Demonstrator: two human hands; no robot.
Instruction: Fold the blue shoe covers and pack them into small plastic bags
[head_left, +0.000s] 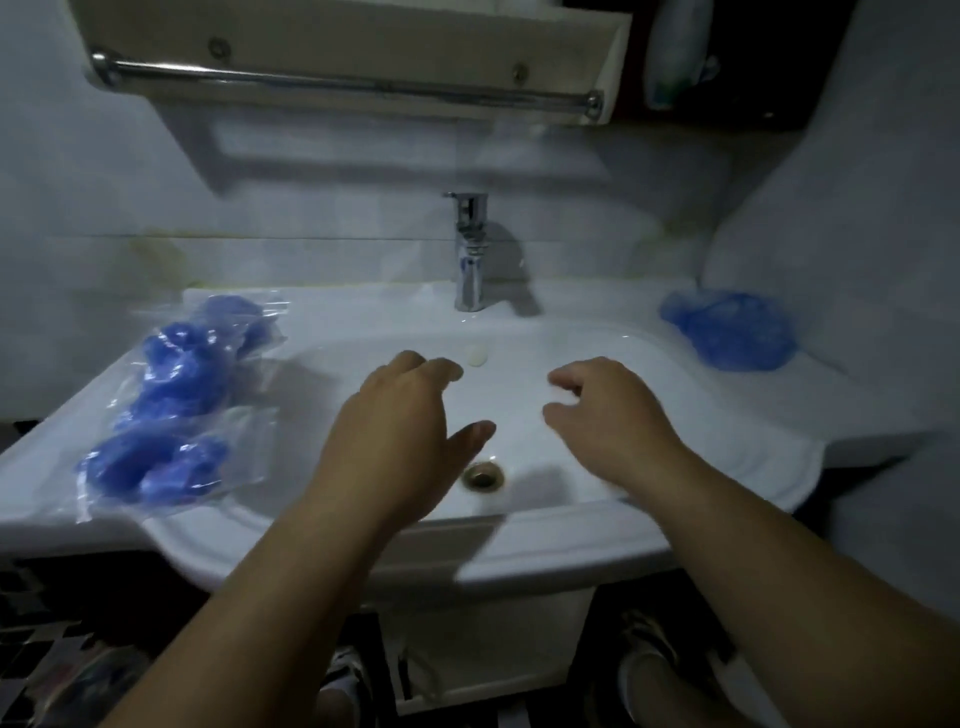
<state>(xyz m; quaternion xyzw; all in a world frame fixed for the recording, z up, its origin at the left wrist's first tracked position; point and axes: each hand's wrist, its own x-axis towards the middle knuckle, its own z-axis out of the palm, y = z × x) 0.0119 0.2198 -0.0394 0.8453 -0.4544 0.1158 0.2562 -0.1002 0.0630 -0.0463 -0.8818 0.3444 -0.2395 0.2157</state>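
The left hand (400, 415) and right hand (608, 410) are held over the white sink (545, 551), each grip wide and slack with nothing held. Filled small plastic bags (171, 410) are laid on the sink's left ledge, while a heap of unpacked blue shoe covers (727, 330) is seen on the far right ledge, well apart from both hands.
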